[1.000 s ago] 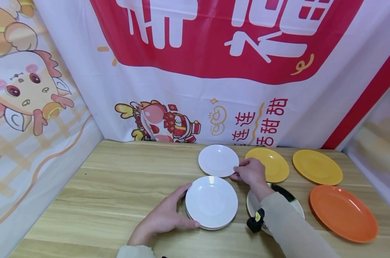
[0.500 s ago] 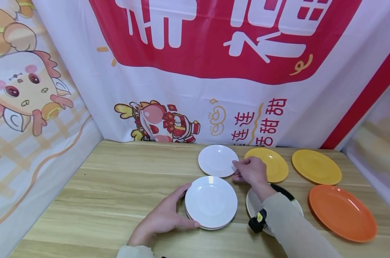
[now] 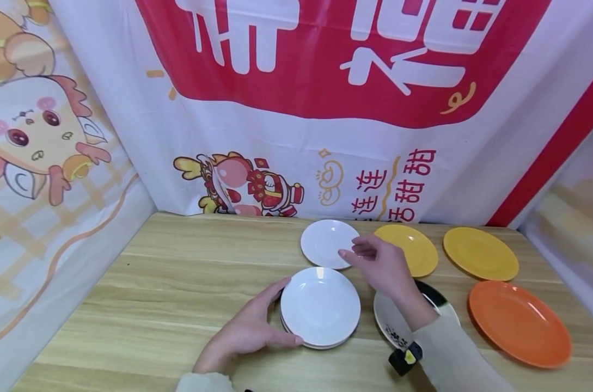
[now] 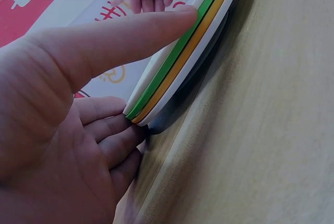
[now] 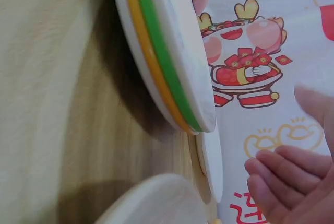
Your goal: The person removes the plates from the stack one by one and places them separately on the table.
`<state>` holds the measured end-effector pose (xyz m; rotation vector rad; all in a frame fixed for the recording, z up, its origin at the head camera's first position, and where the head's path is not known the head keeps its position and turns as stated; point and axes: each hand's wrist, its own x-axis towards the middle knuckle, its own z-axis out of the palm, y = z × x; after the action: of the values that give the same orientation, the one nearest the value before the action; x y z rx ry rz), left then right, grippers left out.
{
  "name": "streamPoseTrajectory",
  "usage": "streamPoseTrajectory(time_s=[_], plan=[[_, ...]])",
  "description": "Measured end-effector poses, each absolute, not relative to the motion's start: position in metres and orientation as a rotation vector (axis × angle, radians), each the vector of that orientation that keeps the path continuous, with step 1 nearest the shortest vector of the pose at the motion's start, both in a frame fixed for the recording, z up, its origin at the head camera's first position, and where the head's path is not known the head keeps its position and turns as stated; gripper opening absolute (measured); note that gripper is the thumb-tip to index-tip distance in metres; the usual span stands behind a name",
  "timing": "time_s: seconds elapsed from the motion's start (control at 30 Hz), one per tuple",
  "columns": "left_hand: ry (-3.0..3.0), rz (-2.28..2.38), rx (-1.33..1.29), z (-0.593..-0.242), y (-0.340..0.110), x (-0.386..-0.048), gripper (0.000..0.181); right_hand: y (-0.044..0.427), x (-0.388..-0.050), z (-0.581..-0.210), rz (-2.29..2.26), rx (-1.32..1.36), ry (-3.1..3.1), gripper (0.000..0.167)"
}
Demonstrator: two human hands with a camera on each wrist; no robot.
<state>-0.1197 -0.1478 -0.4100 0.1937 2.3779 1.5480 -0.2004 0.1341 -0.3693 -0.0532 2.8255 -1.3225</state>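
My left hand (image 3: 254, 326) spans the near-left side of a stack of plates (image 3: 321, 307). Its straight thumb and loosely extended fingers rest against the rims. In the left wrist view the stacked rims (image 4: 195, 41) are white, green, orange and white, with something dark beneath. A single white plate (image 3: 325, 242) lies just behind the stack. Over that plate's right edge hovers my right hand (image 3: 381, 267), fingers loosely bent and holding nothing. The right wrist view shows this hand (image 5: 292, 177) apart from the stack (image 5: 162, 57).
Right of the stack, a cream plate (image 3: 386, 310) with a dark patch is partly covered by the right forearm. Two yellow plates (image 3: 416, 253) (image 3: 480, 253) lie at the back right, and an orange plate (image 3: 521, 324) nearer. A printed cloth (image 3: 257, 125) hangs behind the wooden table (image 3: 178, 272).
My right hand has let go of the far white plate's right edge and risen slightly, shifting over its rim. The left hand and the stack stay in place.
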Motion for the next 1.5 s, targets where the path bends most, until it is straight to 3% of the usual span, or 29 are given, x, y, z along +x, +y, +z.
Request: streamPoseTrajectory(time_s=[0.27,0.53,0.77,1.0,1.5], plan=[[2.381,1.546,0.200,-0.412,-0.148,-0.121,0.116,0.151,-0.177,-0.379,-1.132,-0.488,2.635,0.106],[2.400,1.542,0.219,-0.412,-0.149,-0.121,0.116,0.157,-0.162,-0.395,-1.097,-0.646,2.649,0.130],[2.408,1.548,0.238,-0.409,-0.148,-0.119,0.115,0.153,-0.156,-0.398,-1.131,-0.490,2.561,0.137],[2.410,1.540,0.205,-0.411,-0.147,-0.118,0.116,0.153,-0.153,-0.404,-1.104,-0.620,2.642,0.129],[2.439,1.527,0.217,-0.411,-0.146,-0.119,0.117,0.151,-0.153,-0.406,-0.979,-0.601,2.693,0.129]])
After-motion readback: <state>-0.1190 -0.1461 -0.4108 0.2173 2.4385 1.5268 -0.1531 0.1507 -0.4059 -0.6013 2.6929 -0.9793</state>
